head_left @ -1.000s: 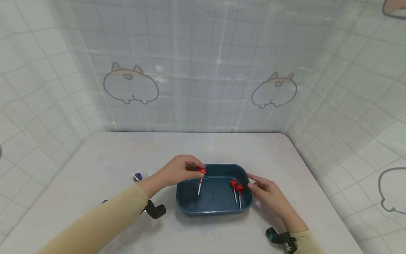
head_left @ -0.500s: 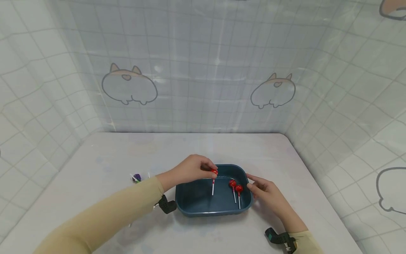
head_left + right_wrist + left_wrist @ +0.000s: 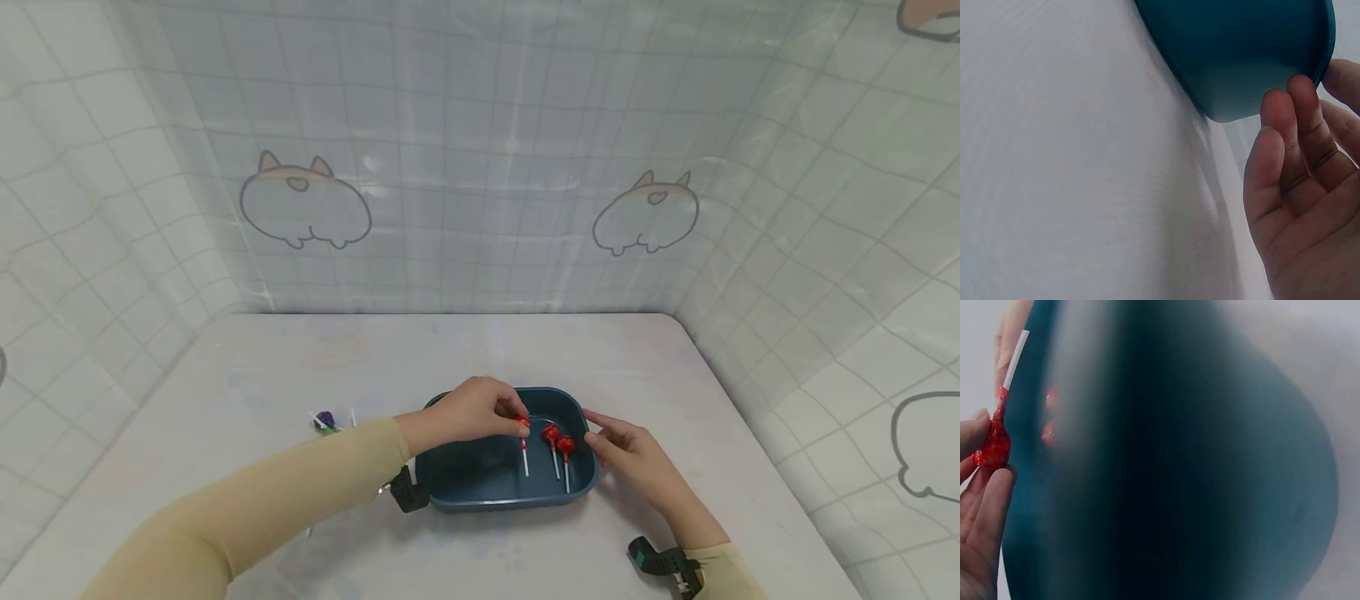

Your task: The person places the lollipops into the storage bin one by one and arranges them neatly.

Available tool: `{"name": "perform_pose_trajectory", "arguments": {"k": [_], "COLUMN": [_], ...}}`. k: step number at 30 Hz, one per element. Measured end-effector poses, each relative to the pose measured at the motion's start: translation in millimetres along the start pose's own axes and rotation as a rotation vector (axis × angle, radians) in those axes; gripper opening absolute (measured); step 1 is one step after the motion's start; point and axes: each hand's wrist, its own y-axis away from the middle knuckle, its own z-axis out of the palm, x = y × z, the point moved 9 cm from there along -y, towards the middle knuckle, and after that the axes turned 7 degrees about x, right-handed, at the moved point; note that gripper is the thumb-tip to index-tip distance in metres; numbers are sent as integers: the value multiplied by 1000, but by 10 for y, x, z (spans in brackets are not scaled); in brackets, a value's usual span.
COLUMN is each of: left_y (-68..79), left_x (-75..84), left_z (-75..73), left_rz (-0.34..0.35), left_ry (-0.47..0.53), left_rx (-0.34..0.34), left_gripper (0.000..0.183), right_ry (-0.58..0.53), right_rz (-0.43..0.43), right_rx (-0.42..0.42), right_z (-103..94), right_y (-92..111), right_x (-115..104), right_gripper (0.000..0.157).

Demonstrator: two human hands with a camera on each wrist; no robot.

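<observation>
My left hand (image 3: pixel 480 410) pinches a red-wrapped lollipop (image 3: pixel 994 447) by its candy head, between thumb and fingers. Its white stick points down towards the floor of a dark teal plastic bin (image 3: pixel 480 471) in the head view. Just right of it, two more red lollipops (image 3: pixel 558 440) lie side by side in the bin, sticks towards the near wall. My right hand (image 3: pixel 630 454) holds the bin's right end, the thumb at the rim and the other fingers along the outer wall (image 3: pixel 1235 103).
On the table left of the bin lies a purple-wrapped lollipop (image 3: pixel 325 419), with more white sticks showing close by, partly hidden by the left sleeve (image 3: pixel 300 483). Pale gridded curtains (image 3: pixel 465 167) with dog drawings enclose the table's back and sides.
My left hand has carried the red lollipop rightward across the bin and lowered it a little, close to the other two. The right hand and the bin stay in place.
</observation>
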Motion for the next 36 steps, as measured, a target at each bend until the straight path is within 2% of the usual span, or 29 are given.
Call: {"name": "perform_pose_trajectory", "arguments": {"k": [9,18,30,36], "left_y": [31,-33,-167,-206], "left_x": [87,63,6,7], "left_z": [205,380,466,506], "left_rz": [20,22,30,35], "left_ry": [-28,-89,-149,-158], "left_rx": [-48,-61,-49,-49], "left_gripper": [15,14,15,14], "right_ry": [13,16,13,7], "right_rz": [18,22,-15,-6], "right_rx": [5,11,-7,-13], "right_z": [-4,8,17,19], "right_y": [4,-105,-121,-110], "right_x": [31,373,354,352], "right_gripper": [42,46,50,50]}}
